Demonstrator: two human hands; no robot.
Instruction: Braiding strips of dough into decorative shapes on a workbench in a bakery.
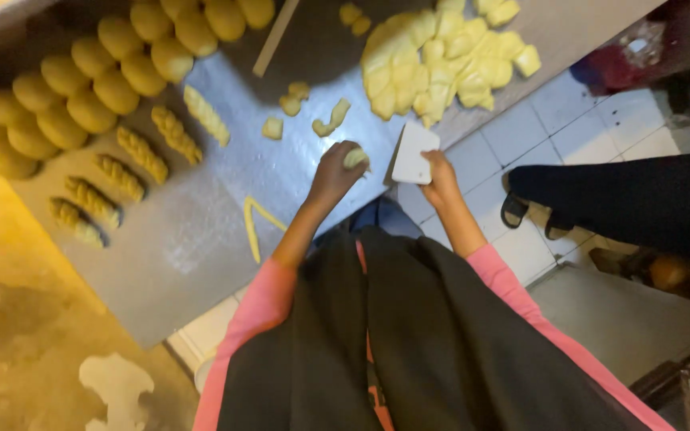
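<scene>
Our left hand [335, 172] has its fingers [343, 152] curled round a small dough lump [354, 157], pressing it at the near edge of the worktop [201, 239]. Our right hand [441, 179] grips a white scraper [413, 152], fingers closed on its lower edge, blade upright just beside the lump.

Just left of our left arm lies a thin dough rope [255, 223], bent into a V. Beyond the fingers we count four loose cut pieces [329, 120] scattered on the worktop, and past them a big heap of cut chunks [441, 56], too many and too overlapped to count.

Further left, six finished twisted plaits [141, 152] lie in a slanting row. Behind them sit round dough balls [113, 88] in two rows, roughly eighteen in view, some cut off by the frame.

We judge the work partly done: balls shaped, six plaits made, one rope rolled, and the heap not yet shaped.

A person in dark trousers and sandals [521, 209] stands at the right.
</scene>
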